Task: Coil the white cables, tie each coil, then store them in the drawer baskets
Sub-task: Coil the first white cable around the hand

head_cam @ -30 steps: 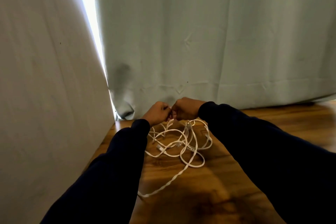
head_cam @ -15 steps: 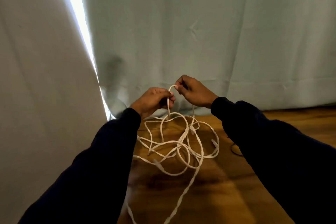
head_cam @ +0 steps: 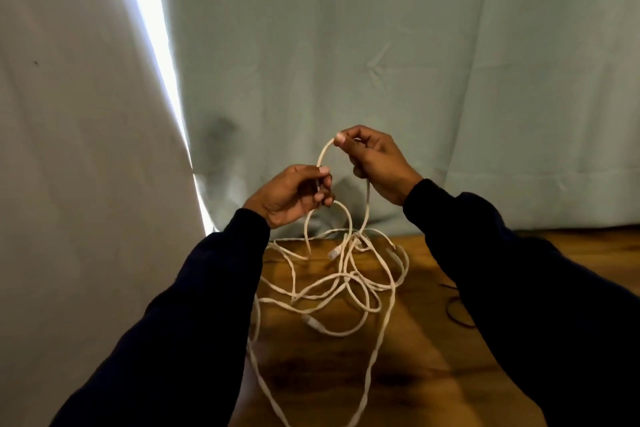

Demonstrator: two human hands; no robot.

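Two hands are raised above a wooden floor, and between them runs a short arc of the white cables. The left hand pinches the cable between thumb and curled fingers at the lower end of the arc; the right hand, a little higher and just beside it, pinches the upper end between thumb and forefinger, and the other fingers are curled around a strand that hangs straight down from the palm. The rest of the cable lies below the hands as a loose tangle of many crossing loops on the floor, not coiled and not tied; how many separate cables are in it I cannot tell. At least three small white plugs are seen among the loops. Two long strands leave the tangle toward the camera and go out of view at the bottom edge. No writing or brand can be read on anything. Behind the tangle a pale green curtain hangs down to the floor, and on the left a second pale curtain panel comes close to the left sleeve; a bright strip of light shows between the two. There is bare floor in front of the tangle and to its right, where a thin dark cord lies beside the right sleeve.
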